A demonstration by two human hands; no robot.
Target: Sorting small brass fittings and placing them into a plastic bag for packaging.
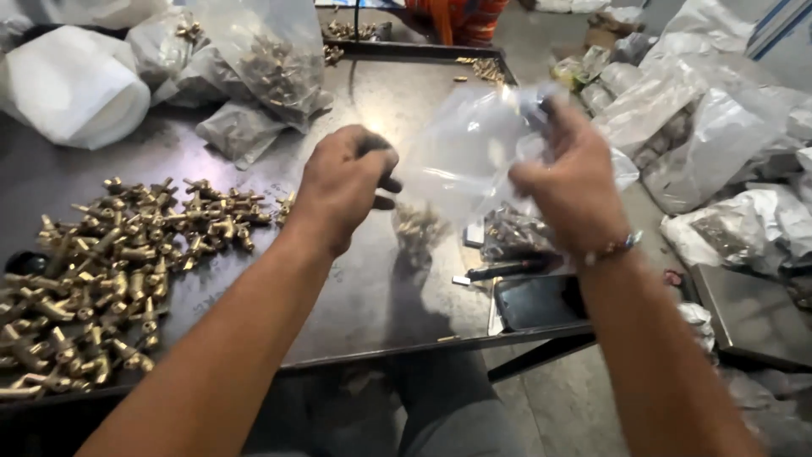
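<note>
— While both hands hover over the counter (355,279), what's held?
— Clear bag (461,156), pinched between left hand (342,190) and right hand (568,182), brass fittings (419,228) in its bottom; loose brass pile (110,271) lies left.

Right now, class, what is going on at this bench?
A person holds a clear bag up over a dark metal table, the left hand and right hand each gripping an edge. A few brass fittings sit in its bottom. A pile of brass fittings lies at the left.
</note>
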